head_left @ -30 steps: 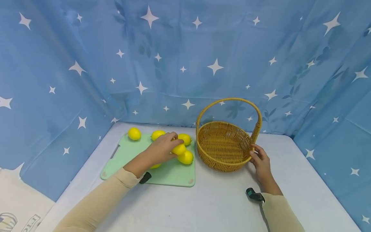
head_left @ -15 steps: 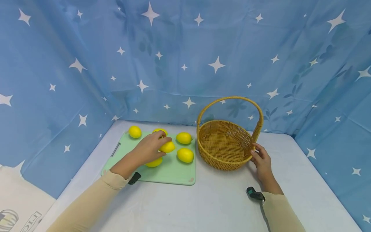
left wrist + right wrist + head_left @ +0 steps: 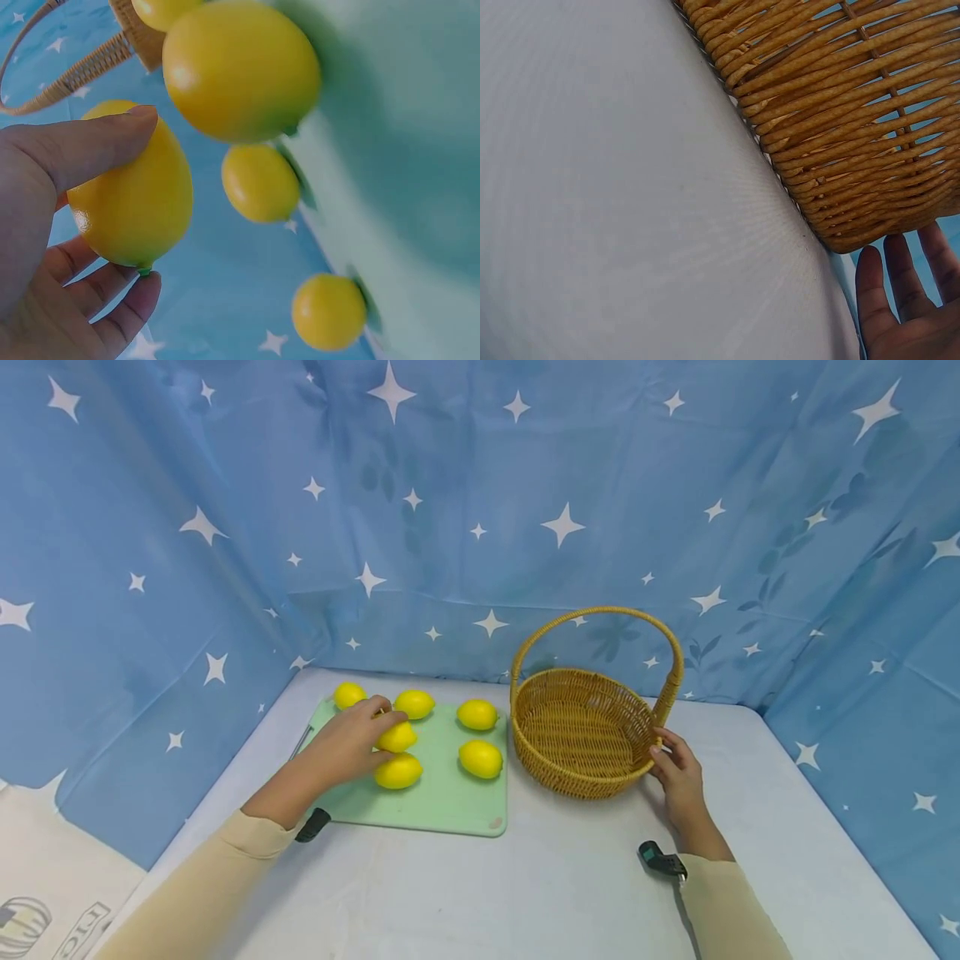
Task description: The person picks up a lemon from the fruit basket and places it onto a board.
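Observation:
My left hand holds a yellow lemon over the green cutting board. In the left wrist view, the thumb lies across this lemon and the fingers reach round beneath it. Just in front of it, a second lemon lies on the board, with more behind and to the right. My right hand grips the right rim of a wicker basket beside the base of its tall handle. Seen from the right wrist, the fingers meet the basket's woven outer wall.
Other lemons lie apart: one at the back left, one at the back middle, and others near the board's right edge. The basket has nothing inside. A white-covered table carries everything, with a blue star-patterned curtain close behind.
My left hand has carried the lemon leftward across the board, away from the two lemons at its right edge. The right hand has stayed at the basket rim.

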Available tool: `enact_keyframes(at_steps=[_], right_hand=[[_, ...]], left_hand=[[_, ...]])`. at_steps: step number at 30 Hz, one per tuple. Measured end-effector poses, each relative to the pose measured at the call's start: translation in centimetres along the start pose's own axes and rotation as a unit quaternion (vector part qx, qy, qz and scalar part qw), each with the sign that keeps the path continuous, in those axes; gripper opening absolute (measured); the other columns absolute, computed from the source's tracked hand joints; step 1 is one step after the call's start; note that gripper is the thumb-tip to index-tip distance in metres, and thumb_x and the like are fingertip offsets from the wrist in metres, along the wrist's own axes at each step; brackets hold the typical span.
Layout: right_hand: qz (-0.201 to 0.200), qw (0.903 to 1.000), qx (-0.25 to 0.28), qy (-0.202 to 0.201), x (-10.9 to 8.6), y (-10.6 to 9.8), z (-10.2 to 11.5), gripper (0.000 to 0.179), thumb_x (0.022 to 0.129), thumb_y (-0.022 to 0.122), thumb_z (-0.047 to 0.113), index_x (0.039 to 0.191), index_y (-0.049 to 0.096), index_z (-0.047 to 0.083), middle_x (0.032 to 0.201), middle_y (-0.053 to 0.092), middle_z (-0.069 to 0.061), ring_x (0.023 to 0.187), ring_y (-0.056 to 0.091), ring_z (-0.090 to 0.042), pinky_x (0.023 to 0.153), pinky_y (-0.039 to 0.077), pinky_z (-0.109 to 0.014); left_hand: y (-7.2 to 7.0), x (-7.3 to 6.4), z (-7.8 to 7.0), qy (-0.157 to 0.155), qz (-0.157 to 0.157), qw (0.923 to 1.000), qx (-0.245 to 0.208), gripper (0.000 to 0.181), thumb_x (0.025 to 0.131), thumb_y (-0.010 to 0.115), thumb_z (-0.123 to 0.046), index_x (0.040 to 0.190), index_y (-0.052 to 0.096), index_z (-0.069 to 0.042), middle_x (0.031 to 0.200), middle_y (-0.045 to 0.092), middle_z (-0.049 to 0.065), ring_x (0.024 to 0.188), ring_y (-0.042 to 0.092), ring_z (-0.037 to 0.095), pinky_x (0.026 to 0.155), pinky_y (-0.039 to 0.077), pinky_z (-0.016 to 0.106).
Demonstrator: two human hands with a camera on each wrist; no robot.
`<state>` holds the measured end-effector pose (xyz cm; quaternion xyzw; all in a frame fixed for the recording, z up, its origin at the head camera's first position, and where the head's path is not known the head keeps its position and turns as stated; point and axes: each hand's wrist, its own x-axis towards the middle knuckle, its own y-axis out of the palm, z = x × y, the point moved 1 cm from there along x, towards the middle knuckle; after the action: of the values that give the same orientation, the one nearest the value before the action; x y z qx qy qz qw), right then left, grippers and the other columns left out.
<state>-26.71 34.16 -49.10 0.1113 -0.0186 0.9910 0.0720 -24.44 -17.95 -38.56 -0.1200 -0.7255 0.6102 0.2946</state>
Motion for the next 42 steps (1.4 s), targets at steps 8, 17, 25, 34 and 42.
enact_keyframes(at_steps=[8,17,25,34,42], right_hand=[[-0.001,1.0,-0.004,-0.005,0.0,-0.1,0.0,0.05,0.101,0.054,0.021,0.145,0.04,0.003,0.139,0.037,-0.013,0.111,0.051,-0.01,0.076,0.051,-0.016],[-0.003,1.0,0.005,-0.001,0.0,0.1,-0.2,0.049,0.1,0.056,0.022,0.144,0.042,0.005,0.135,0.039,-0.009,0.111,0.051,-0.011,0.076,0.051,-0.016],[0.001,1.0,0.005,-0.008,0.1,0.0,0.0,0.048,0.101,0.056,0.022,0.144,0.043,0.005,0.132,0.04,-0.006,0.112,0.051,-0.013,0.076,0.052,-0.017],[-0.001,0.9998,0.017,-0.007,0.1,0.0,0.1,0.047,0.101,0.056,0.021,0.143,0.044,0.006,0.132,0.041,-0.004,0.113,0.05,-0.017,0.076,0.051,-0.017],[-0.004,0.9998,0.017,-0.001,0.2,0.1,0.0,0.046,0.101,0.055,0.019,0.144,0.043,0.006,0.134,0.04,-0.004,0.114,0.049,-0.018,0.076,0.051,-0.017]], left_hand=[[0.0,-1.9,1.6,-0.013,-0.001,0.9999,-0.001,0.056,0.077,0.084,-0.018,0.128,0.062,-0.013,0.117,0.052,0.01,0.09,0.054,0.025,0.077,0.05,0.041],[0.5,-4.1,2.9,-0.042,0.007,0.9991,-0.004,0.054,0.077,0.083,-0.014,0.126,0.062,-0.011,0.114,0.053,0.01,0.09,0.054,0.025,0.076,0.048,0.042],[1.2,-5.5,4.0,-0.067,0.02,0.9974,-0.016,0.053,0.077,0.083,-0.012,0.126,0.062,-0.011,0.116,0.053,0.01,0.092,0.055,0.026,0.077,0.049,0.043],[1.6,-6.6,4.9,-0.09,0.037,0.9948,-0.029,0.054,0.078,0.083,-0.013,0.127,0.062,-0.011,0.12,0.052,0.01,0.099,0.055,0.029,0.081,0.049,0.047],[1.9,-7.1,5.8,-0.101,0.054,0.9922,-0.049,0.055,0.079,0.081,-0.011,0.13,0.06,-0.009,0.122,0.051,0.011,0.104,0.054,0.03,0.085,0.048,0.049]])
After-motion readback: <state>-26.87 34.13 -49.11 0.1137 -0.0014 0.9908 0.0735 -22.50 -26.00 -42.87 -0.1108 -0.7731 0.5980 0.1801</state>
